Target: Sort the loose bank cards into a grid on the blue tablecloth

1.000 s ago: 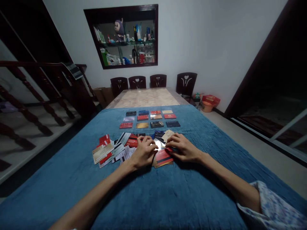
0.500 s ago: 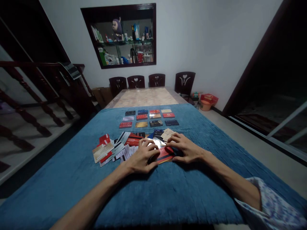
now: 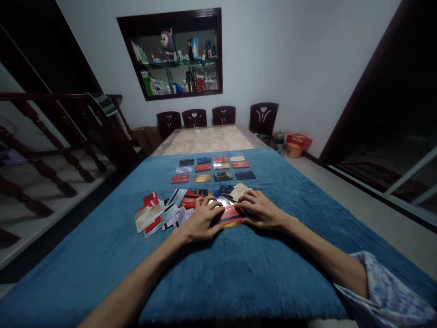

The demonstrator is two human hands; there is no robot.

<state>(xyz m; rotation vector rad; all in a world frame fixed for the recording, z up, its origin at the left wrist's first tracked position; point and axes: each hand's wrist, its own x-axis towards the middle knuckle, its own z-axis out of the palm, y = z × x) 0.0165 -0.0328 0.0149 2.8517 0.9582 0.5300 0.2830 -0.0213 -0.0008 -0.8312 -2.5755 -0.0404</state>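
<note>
A red card [image 3: 231, 213] with a dark stripe lies between my hands, over a gold-coloured card [image 3: 232, 224] whose edge shows below it. My left hand [image 3: 204, 221] grips the red card's left end, thumb near, fingers curled over the far side. At its right end my right hand [image 3: 265, 210] holds it the same way, with a dark blue card partly hidden under the palm. Loose cards [image 3: 170, 213] spread in a heap left of and behind my left hand. Beyond the right fingers sit a cream card [image 3: 239, 191] and a dark card [image 3: 225, 191].
Cards stand in three rows farther off, among them a black card [image 3: 222, 176] and a gold card [image 3: 202, 178]. A blue cloth [image 3: 266, 273] covers the near table; its bare stone top [image 3: 208, 138] shows beyond. Chairs [image 3: 223, 115] line the far end.
Both hands have shifted slightly away from me with the red card, and their thumbs have closed in on its near edge. More of the gold-coloured card shows below it.
</note>
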